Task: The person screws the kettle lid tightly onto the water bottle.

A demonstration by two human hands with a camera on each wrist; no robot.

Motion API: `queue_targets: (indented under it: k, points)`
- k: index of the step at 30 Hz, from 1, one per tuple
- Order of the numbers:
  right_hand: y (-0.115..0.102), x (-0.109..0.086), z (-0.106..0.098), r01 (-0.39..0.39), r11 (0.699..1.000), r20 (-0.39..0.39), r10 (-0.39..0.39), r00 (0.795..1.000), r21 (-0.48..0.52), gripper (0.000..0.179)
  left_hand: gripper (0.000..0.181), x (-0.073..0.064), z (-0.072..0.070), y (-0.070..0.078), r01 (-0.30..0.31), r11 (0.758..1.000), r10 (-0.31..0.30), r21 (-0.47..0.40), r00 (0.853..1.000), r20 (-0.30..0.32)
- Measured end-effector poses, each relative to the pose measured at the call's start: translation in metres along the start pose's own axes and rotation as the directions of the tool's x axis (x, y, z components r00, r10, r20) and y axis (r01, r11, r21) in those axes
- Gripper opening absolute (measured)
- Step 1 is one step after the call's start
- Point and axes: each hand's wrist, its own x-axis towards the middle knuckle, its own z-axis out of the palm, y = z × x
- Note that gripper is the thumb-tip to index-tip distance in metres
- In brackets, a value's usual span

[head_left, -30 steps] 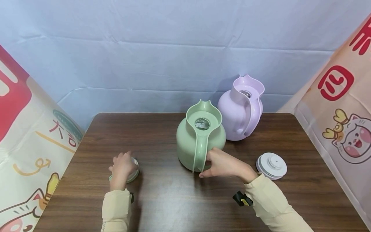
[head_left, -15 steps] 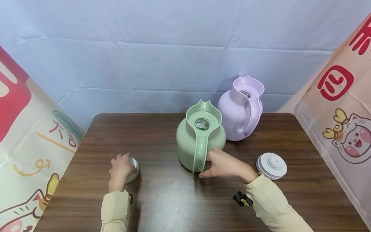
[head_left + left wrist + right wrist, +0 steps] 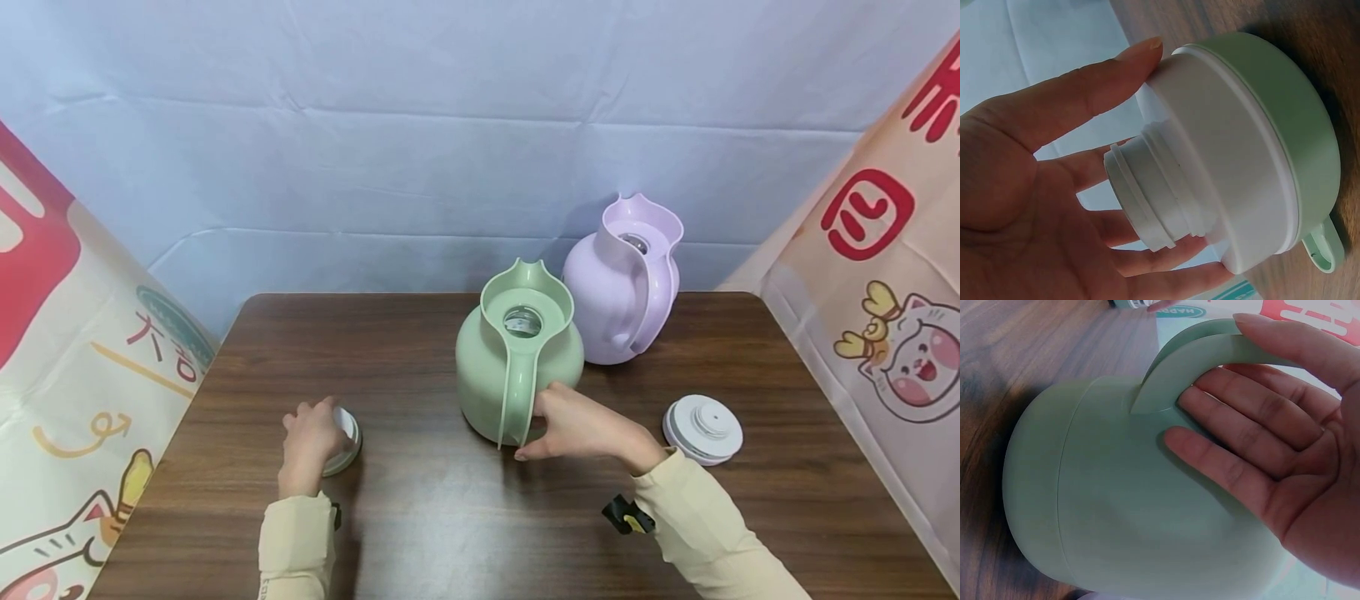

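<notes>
A green thermos jug [image 3: 480, 375] stands upright near the table's middle, its round mouth uncovered. My right hand [image 3: 577, 423] is at its handle [image 3: 520, 400]; in the right wrist view the fingers reach through under the handle and the thumb lies against its outer side. To the left, my left hand [image 3: 309, 442] holds the green jug's lid [image 3: 347, 458] from above. The left wrist view shows the thumb and fingers around the white upper part of the lid [image 3: 1222, 150], whose green top faces down on the table and has a small tab [image 3: 1324, 247].
Behind the green jug stands a purple thermos jug [image 3: 600, 292], also uncovered. Its white-and-purple lid [image 3: 703, 429] lies upside down at the right, near my right forearm. The brown wooden table [image 3: 420, 517] ends against a pale cloth backdrop [image 3: 337, 167], with printed cloths at both sides.
My left hand has shifted slightly left around the lid, and the lid's tab, seen at left before, is now hidden in the head view. My right hand and both jugs stay put.
</notes>
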Motion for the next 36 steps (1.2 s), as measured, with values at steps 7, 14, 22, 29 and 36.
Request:
queue_targets:
  k: [7, 14, 22, 29, 36]
  points:
    - [0.0, -0.0009, 0.0007, -0.001, 1.0, -0.002, 0.001, 1.0, 0.004, 0.018, 0.072, -0.0009, -0.0001, -0.0008, 0.017, 1.0, -0.017, 0.007, 1.0, -0.011]
    - [-0.0001, -0.0007, 0.0009, 0.0, 1.0, -0.007, 0.0, 1.0, 0.011, 0.017, 0.071, -0.0008, -0.0014, -0.0012, 0.024, 1.0, -0.024, 0.004, 1.0, -0.005]
    - [-0.0002, -0.0003, -0.0002, -0.022, 0.999, 0.007, 0.021, 1.0, 0.024, 0.015, 0.073, 0.0016, -0.0014, -0.0022, 0.023, 1.0, -0.023, -0.002, 0.999, -0.022]
    - [0.0, 0.0, 0.0, -0.036, 0.999, 0.01, 0.036, 0.999, 0.037, 0.016, 0.073, -0.0003, -0.0017, -0.0025, 0.014, 1.0, -0.015, -0.017, 0.999, -0.033]
    - [-0.0001, 0.0004, 0.0001, -0.029, 0.999, 0.006, 0.029, 1.0, 0.033, 0.016, 0.073, -0.0003, -0.0015, -0.0004, -0.027, 0.999, 0.026, -0.024, 0.999, -0.041]
